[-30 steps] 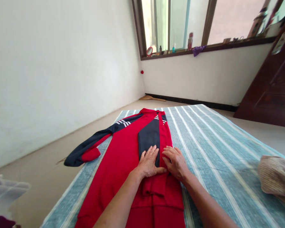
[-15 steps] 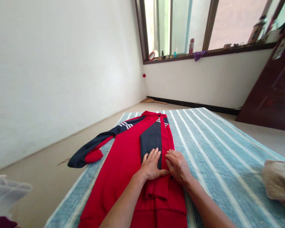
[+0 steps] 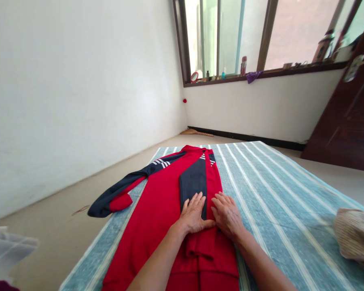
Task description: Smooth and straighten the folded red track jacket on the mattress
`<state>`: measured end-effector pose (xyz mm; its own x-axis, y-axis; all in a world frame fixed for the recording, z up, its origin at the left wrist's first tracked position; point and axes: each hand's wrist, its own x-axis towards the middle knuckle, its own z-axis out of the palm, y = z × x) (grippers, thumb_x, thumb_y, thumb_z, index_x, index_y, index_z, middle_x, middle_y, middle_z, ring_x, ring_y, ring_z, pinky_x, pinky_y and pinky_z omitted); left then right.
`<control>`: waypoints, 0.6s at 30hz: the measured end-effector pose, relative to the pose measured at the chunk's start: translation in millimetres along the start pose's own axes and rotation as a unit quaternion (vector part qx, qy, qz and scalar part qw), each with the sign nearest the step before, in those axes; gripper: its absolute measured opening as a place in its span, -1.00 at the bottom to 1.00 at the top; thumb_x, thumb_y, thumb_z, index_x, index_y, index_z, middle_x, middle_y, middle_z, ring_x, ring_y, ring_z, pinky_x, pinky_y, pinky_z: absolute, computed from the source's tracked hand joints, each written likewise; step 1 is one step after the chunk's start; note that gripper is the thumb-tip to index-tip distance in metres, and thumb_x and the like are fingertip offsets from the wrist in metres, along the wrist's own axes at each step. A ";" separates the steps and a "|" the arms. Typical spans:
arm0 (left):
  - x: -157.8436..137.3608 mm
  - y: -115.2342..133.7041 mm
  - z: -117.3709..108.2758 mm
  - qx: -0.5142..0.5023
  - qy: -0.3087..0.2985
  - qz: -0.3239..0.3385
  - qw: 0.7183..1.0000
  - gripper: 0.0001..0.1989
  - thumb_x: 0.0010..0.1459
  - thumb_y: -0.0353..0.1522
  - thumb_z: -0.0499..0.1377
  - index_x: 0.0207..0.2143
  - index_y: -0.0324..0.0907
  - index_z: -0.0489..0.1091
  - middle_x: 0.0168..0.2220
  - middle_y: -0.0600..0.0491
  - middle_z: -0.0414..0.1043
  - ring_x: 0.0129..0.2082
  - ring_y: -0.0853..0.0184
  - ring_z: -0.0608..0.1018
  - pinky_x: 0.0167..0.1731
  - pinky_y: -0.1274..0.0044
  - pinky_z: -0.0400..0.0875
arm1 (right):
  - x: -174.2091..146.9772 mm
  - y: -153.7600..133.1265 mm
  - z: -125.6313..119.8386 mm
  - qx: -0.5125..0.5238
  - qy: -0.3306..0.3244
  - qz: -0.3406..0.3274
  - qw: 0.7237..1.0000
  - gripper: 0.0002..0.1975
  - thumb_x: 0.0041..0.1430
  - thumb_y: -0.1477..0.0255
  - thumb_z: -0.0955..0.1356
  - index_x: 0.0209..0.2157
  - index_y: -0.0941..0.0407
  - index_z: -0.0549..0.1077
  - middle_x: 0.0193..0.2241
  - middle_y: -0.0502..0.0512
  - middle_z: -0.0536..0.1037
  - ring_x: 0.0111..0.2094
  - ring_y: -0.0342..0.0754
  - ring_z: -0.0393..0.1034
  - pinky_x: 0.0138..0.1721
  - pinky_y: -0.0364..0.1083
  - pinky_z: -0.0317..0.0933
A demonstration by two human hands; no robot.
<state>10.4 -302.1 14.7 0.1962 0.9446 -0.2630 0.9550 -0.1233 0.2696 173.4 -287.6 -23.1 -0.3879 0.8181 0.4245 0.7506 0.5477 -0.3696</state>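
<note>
To my left runs a plain white wall, bare apart from a small red dot near the corner. Ahead, another white wall carries a wide window with a dark brown frame, and daylight pours through it. Its sill holds small bottles, a round red mirror and a purple cloth. A black skirting strip lines the base of that wall, with a broom lying beside it. The floor is pale beige. On my right stands a dark brown wooden door with a metal handle.
</note>
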 end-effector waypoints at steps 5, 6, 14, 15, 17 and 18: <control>0.0 0.8 -1.0 0.006 -0.009 -0.001 1.000 0.05 -0.02 0.16 0.08 0.35 -0.25 -0.16 0.40 -0.13 -0.33 0.38 0.14 -0.22 0.29 0.13 -0.25 | 0.7 0.4 -0.9 0.002 -0.049 0.013 0.999 -0.77 0.27 0.48 0.22 -0.19 0.12 0.50 0.03 0.22 0.47 0.17 0.18 0.21 0.11 0.14 0.10; 0.0 1.0 -2.4 0.005 -0.013 0.000 1.000 0.06 -0.02 0.16 0.08 0.35 -0.25 -0.16 0.40 -0.13 -0.33 0.38 0.13 -0.22 0.29 0.13 -0.25 | 0.6 0.6 -1.6 0.001 -0.052 0.014 0.999 -0.77 0.28 0.47 0.22 -0.19 0.12 0.50 0.03 0.23 0.47 0.17 0.18 0.20 0.11 0.14 0.11; 3.8 -6.9 -6.3 0.025 0.132 -0.007 0.991 -0.26 0.23 0.00 -0.05 0.30 -0.28 0.02 0.39 -0.13 -0.21 0.37 0.22 -0.10 0.29 0.32 -0.08 | -1.0 2.5 -2.5 0.001 -0.045 0.013 0.999 -0.77 0.28 0.45 0.21 -0.17 0.11 0.49 0.04 0.20 0.46 0.17 0.18 0.21 0.09 0.13 0.15; 5.0 -8.3 -3.8 0.037 0.132 -0.022 0.990 -0.29 0.25 0.00 -0.09 0.30 -0.26 0.01 0.39 -0.12 -0.20 0.37 0.21 -0.11 0.30 0.28 -0.10 | -1.0 2.8 -1.8 0.002 -0.044 0.012 0.999 -0.77 0.28 0.46 0.21 -0.17 0.11 0.49 0.04 0.20 0.46 0.17 0.19 0.21 0.09 0.13 0.15; 7.6 -10.8 1.8 0.052 0.104 -0.047 0.992 -0.27 0.26 0.03 -0.18 0.31 -0.25 0.00 0.38 -0.13 -0.18 0.37 0.17 -0.11 0.30 0.21 -0.13 | -1.0 3.5 -0.1 0.007 -0.040 0.007 0.999 -0.77 0.27 0.47 0.21 -0.19 0.12 0.49 0.03 0.21 0.47 0.16 0.18 0.21 0.10 0.13 0.15; 8.7 -11.7 4.4 0.058 0.090 -0.054 0.993 -0.25 0.26 0.05 -0.21 0.31 -0.25 -0.01 0.38 -0.13 -0.17 0.37 0.16 -0.11 0.30 0.18 -0.15 | -1.0 3.8 0.9 0.011 -0.038 0.005 0.999 -0.77 0.27 0.47 0.21 -0.20 0.12 0.49 0.02 0.21 0.47 0.16 0.18 0.21 0.10 0.12 0.15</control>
<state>1.9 -293.8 5.2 0.0583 0.9921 -0.1111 0.9896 -0.0428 0.1374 176.2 -286.1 -25.7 -0.4201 0.8340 0.3577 0.7430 0.5424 -0.3920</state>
